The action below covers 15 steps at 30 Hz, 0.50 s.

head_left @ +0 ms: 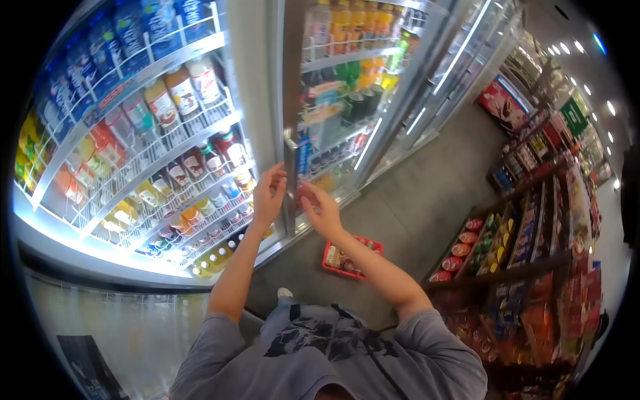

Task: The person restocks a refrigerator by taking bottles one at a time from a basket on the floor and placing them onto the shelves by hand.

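My left hand point(269, 199) is raised in front of the pale frame post point(261, 80) of the drinks cooler, its fingers loosely bent with nothing seen in them. Just to its right, my right hand point(320, 212) is held up near the edge of a glass cooler door point(333, 127). Its fingers are slightly curled and apart, and no item shows in it. A metal fitting point(291, 139) sits on the door edge above both hands. Whether either hand touches the door edge or post, I cannot tell. Below my right forearm, a red basket point(325, 259) holding some packaged goods rests on the floor.
On the left, lit wire shelves point(157, 60) carry several rows of bottles. More glass doors point(427, 87) continue along the cooler wall. To the right stands a snack rack point(507, 275) with cups and packets. Grey floor point(407, 193) runs between them.
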Motion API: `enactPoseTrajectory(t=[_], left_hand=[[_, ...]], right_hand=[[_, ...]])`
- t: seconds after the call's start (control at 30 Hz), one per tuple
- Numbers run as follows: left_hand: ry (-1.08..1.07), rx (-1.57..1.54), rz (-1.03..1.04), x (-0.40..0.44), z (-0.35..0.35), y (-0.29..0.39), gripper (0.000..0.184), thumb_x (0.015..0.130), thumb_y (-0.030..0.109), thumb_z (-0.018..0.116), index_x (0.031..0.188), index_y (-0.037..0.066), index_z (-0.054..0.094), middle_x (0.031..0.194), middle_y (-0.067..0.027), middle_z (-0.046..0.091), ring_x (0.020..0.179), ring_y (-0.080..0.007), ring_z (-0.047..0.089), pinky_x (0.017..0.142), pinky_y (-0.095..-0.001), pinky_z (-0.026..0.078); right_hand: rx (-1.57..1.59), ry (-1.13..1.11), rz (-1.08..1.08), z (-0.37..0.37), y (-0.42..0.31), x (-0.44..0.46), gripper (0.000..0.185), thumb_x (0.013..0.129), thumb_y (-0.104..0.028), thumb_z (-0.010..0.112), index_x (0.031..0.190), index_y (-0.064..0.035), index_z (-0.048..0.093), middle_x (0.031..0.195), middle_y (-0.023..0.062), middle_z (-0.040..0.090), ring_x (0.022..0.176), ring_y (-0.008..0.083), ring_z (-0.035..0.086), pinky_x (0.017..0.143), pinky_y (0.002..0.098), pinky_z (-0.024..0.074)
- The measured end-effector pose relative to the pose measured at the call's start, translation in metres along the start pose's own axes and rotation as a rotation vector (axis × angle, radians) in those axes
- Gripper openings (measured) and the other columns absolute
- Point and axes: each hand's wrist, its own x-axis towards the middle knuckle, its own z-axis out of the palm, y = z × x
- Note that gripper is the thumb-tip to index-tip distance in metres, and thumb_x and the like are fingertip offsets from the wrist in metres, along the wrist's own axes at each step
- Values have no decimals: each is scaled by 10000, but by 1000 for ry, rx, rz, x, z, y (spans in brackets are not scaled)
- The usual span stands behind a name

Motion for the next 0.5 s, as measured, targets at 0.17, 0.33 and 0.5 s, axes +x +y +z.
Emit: enactPoseTrajectory(t=[0.17, 0.33, 0.5], left_hand=[[-130, -175, -196, -37, 91, 29, 355, 967, 59, 577, 1322, 36, 565, 1074, -64, 636, 910, -120, 614, 771, -249, 517], [-319, -181, -179, -86, 204, 22, 385, 973, 101, 588, 1351, 44, 543, 1135, -76, 640, 985, -146, 630, 857, -281, 511], [-432, -199, -198, -127, 274, 14, 358, 967, 101, 589, 1320, 43, 566, 1100, -65, 638, 932, -127, 623, 823, -279, 511]], right_hand=[[-260, 204, -42, -106, 17, -60, 398, 922, -42, 618, 1316, -25, 567, 1166, 156, 681, 1054, 234, 685, 929, 342, 512], [-378, 379, 37, -227, 31, -139, 419, 927, -45, 606, 1342, -24, 546, 1187, 149, 674, 1092, 215, 663, 957, 340, 515], [-386, 419, 314, -293, 48, -198, 501, 946, -121, 614, 1413, -32, 458, 1245, 176, 642, 1091, 229, 658, 958, 352, 521]])
